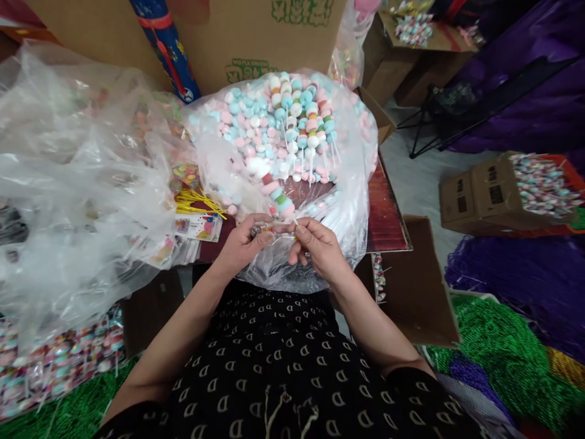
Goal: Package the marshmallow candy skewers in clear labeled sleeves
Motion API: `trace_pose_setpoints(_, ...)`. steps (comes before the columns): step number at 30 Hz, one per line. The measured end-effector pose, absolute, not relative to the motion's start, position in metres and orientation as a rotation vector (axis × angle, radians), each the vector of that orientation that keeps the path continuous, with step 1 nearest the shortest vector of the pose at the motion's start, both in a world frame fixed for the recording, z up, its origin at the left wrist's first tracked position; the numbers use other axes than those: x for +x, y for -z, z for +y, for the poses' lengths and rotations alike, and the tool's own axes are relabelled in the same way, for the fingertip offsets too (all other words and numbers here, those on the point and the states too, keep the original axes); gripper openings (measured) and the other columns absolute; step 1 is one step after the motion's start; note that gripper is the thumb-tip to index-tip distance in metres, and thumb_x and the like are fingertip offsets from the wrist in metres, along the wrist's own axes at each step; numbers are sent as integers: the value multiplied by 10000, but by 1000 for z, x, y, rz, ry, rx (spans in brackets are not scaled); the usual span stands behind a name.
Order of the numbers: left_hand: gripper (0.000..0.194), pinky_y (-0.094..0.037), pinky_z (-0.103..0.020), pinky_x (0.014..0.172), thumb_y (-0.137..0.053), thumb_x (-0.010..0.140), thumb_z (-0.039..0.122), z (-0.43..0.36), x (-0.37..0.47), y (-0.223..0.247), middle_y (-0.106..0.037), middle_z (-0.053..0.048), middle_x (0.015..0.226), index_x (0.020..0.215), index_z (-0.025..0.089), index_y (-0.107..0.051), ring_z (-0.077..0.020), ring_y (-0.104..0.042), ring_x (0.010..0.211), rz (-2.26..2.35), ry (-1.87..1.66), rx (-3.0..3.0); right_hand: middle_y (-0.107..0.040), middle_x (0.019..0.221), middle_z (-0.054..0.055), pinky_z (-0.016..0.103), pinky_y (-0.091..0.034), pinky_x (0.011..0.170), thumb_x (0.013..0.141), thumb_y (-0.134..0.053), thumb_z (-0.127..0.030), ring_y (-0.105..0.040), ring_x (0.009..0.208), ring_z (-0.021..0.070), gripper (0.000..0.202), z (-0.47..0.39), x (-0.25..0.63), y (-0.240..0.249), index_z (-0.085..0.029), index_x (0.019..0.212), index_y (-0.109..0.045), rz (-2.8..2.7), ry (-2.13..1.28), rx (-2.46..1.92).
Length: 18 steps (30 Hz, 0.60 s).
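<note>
A clear wrapper (278,230) with a printed label spans my two hands over the table's front edge. My left hand (247,241) pinches its left end between thumb and fingers. Thumb and forefinger of my right hand (315,244) close on its right end, near a white stick; the other fingers curl below. Just beyond the hands lies a candy skewer (278,196) in pink, blue and green. Behind it, a large clear bag (356,177) holds loose pink, blue and white candies (251,122), with several finished skewers (304,116) lying on top.
Crumpled plastic bags (82,177) cover the left side. Yellow ties (196,201) and printed cards (198,225) lie left of my hands. A large cardboard box (219,36) stands behind, an open box (420,286) at the right. Green beads (503,347) lie at lower right.
</note>
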<state>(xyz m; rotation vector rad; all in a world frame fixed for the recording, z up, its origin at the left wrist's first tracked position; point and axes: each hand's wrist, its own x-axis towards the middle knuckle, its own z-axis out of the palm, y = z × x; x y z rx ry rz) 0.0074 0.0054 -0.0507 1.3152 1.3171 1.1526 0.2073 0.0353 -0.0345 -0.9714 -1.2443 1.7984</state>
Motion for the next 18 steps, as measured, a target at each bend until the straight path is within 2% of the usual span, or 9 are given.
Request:
trace_pose_setpoints(2,274,-469,-237,633,-743,823,400,6,8,48,-698,-1,823,1017,208,-722,-134,-569,670,1316,-1147,1369,-702,728,-36,189,-325,351,858,-717,-666,-597,428,93,468,36,208,34,-229,968,-593,-1195,-1808,-993)
trace_pose_setpoints(4,205,-443,-239,627,-713,832,396,7,7,47,-658,16,727,883,198,-727,-131,-540,644,1350,-1143,1408,-659,657,-61,187,-307,341,841,-734,-667,-581,400,94,476,36,209,32,-231,958,-582,-1172,-1813,-1005)
trace_pose_setpoints(8,316,-354,-232,561,-640,885,411,6,6,47,-495,46,576,663,193,-590,-109,-440,583,1485,-1111,1439,-638,615,-73,190,-299,340,859,-714,-669,-560,378,95,467,35,210,30,-235,962,-576,-1200,-1818,-1000)
trace_pose_setpoints(12,428,-342,-226,509,-667,891,519,5,7,53,-452,43,577,644,201,-521,-99,-414,548,1468,-1168,1222,-579,506,-88,206,-349,374,918,-645,-673,-553,379,116,441,33,211,33,-243,990,-584,-1294,-1725,-974)
trace_pose_setpoints(18,552,-286,-217,409,-737,774,709,7,21,58,-425,55,548,671,200,-551,-73,-372,442,1332,-1237,844,-598,555,-74,232,-436,435,965,-566,-693,-580,419,115,443,31,205,36,-255,1027,-596,-1426,-1467,-1024)
